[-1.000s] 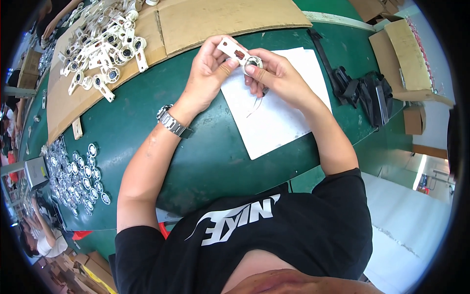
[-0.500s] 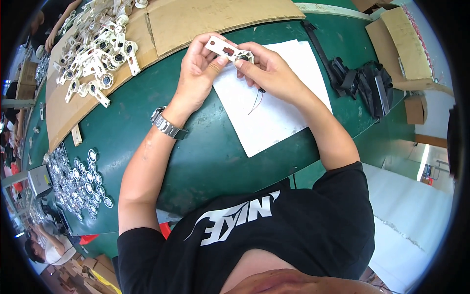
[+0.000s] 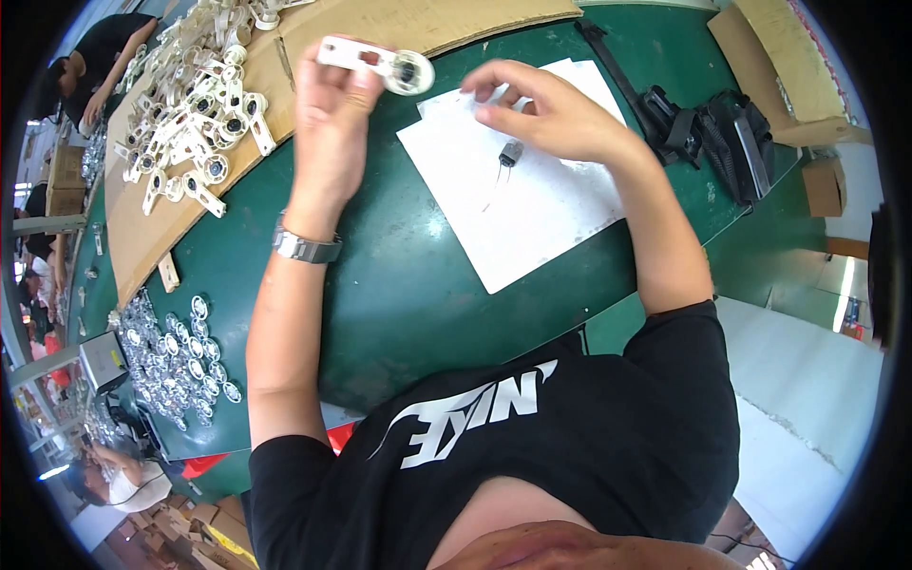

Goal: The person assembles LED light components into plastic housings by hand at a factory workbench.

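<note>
Bright light, and we had it right across the table (image 3: 399, 313), soft glare on its top just left of the paper (image 3: 546, 228), which shone nearly white! A glowing strip (image 3: 843, 294) blazed far right; edges bowed, black swallowed the corners.

Cream-white part (image 3: 384, 65), black-centred; dark green desk (image 3: 408, 304).
Paper (image 3: 541, 228) white, faint grey smudges; cylinder (image 3: 511, 153) dark grey; cardboard (image 3: 456, 21) tan; shirt (image 3: 617, 437) black, white print; watch band (image 3: 309, 250) silver.

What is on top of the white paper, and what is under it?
A small dark cylinder with two thin wires lies on the white paper; the right hand hides part of it. Green tabletop shows around the paper, but anything underneath is covered.
</note>
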`<state>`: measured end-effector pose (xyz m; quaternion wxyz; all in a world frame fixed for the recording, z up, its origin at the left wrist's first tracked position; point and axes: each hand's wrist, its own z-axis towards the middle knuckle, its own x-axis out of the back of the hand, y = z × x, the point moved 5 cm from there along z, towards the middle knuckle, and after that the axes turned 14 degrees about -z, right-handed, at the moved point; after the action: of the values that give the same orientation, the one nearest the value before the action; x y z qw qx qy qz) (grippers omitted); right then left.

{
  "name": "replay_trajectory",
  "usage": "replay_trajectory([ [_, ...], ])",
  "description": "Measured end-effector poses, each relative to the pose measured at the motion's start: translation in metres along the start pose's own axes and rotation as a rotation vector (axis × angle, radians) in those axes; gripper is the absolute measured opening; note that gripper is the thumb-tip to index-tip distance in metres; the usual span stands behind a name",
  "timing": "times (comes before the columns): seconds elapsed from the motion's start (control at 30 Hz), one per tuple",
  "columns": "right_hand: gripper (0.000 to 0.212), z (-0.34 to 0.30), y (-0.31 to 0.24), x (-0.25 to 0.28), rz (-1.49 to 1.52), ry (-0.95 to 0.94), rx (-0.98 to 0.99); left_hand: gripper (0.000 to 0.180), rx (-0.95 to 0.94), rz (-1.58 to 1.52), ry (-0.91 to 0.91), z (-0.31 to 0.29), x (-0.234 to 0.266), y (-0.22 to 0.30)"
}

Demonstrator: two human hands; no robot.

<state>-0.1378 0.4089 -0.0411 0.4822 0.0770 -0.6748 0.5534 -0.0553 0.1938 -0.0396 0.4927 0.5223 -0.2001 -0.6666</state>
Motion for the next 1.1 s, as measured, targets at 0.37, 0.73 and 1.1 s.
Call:
replay_trajectory([
  [0.37,0.027,-0.016,-0.009,-0.01,-0.332,-0.304,0.028,0.061,-0.376,1.905,0.227,0.033,0.116,0.147],
  [0.73,0.027,-0.012,-0.009,-0.008,-0.348,-0.284,-0.027,0.046,-0.132,2.256,-0.066,0.13,0.162,0.113],
  [1.1,0.033,-0.01,0.006,-0.01,-0.208,-0.29,0.043,0.065,0.482,2.004,0.118,0.19,0.166,0.028],
])
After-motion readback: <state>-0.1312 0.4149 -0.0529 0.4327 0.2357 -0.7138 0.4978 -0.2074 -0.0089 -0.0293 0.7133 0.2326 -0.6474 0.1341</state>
